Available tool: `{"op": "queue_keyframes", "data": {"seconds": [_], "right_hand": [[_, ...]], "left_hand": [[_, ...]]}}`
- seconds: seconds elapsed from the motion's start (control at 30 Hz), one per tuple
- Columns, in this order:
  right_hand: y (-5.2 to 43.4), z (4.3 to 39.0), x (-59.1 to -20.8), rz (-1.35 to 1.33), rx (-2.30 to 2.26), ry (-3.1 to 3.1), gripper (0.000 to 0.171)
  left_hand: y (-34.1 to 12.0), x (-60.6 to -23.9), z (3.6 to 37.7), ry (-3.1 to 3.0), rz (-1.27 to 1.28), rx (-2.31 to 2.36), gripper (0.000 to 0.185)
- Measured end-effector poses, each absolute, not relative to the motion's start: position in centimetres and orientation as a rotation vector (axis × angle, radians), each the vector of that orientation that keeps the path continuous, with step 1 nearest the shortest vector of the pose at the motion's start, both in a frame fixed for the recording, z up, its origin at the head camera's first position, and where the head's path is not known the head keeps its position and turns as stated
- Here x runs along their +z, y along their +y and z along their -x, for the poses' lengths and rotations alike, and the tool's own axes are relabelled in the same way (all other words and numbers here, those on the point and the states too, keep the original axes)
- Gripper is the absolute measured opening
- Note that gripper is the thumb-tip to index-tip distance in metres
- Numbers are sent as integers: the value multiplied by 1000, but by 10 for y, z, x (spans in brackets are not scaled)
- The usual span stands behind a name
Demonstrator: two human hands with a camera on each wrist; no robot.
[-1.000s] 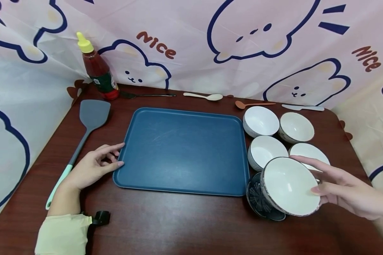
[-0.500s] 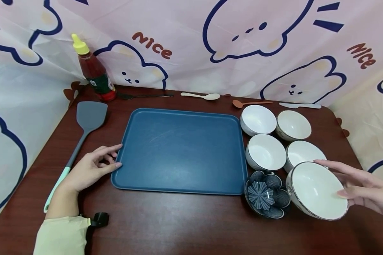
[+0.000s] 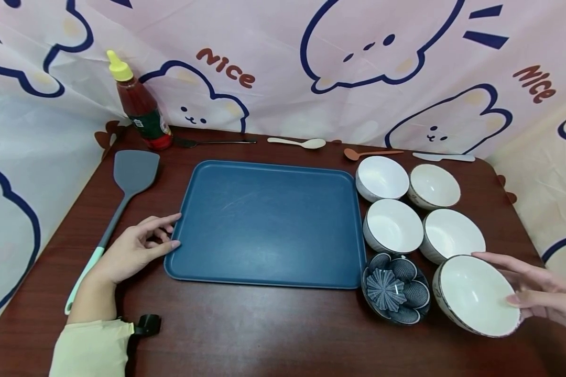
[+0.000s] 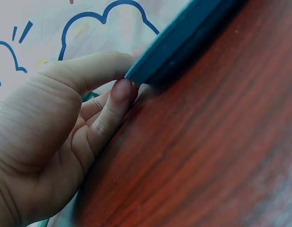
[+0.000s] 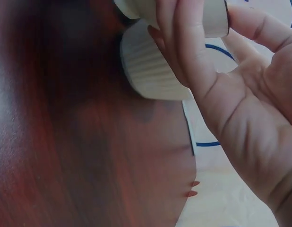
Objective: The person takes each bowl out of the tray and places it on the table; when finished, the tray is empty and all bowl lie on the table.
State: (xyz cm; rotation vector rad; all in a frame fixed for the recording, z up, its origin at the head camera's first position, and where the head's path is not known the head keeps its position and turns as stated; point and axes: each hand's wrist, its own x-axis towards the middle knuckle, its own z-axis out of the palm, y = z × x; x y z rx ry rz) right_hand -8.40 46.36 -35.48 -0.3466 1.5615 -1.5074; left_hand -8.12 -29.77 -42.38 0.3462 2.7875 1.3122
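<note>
My left hand point(image 3: 134, 248) pinches the left rim of a blue rectangular tray point(image 3: 269, 225), which lies flat on the table; the thumb and a fingertip meet its edge in the left wrist view. At the right my right hand point(image 3: 542, 296) grips a white bowl point(image 3: 478, 296) with a dark patterned rim, thumb over the inside and fingers outside. Whether this bowl touches the table cannot be told. Left of it sits a dark blue patterned bowl point(image 3: 396, 290), apart from it. Behind stand several white bowls, including one point(image 3: 453, 234) close beyond the held bowl.
A grey turner point(image 3: 134, 170) with a mint handle lies left of the tray. A red sauce bottle point(image 3: 141, 112) stands at the back left. Along the back edge lie a dark fork-like utensil point(image 3: 217, 141), a white spoon point(image 3: 306, 143), a brown spoon point(image 3: 368, 153) and a pale knife point(image 3: 443, 156).
My right hand has carried the white bowl from above the dark patterned bowl to the right, then slightly down and toward me. The dark bowl is now uncovered. My left hand stays at the tray.
</note>
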Motion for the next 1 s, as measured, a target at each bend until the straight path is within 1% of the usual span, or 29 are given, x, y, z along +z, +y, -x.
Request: {"op": "queue_keyframes", "data": {"seconds": [0.17, 0.37, 1.0], "right_hand": [[470, 83, -363, 255, -1465, 1582, 72], [469, 83, -369, 220, -1447, 1511, 72], [466, 78, -379, 203, -1397, 1588, 74]], "left_hand": [[-298, -424, 82, 2784, -357, 1315, 52], [-298, -424, 82, 2782, -359, 1321, 52], [-299, -424, 82, 2795, -371, 1306, 52]]}}
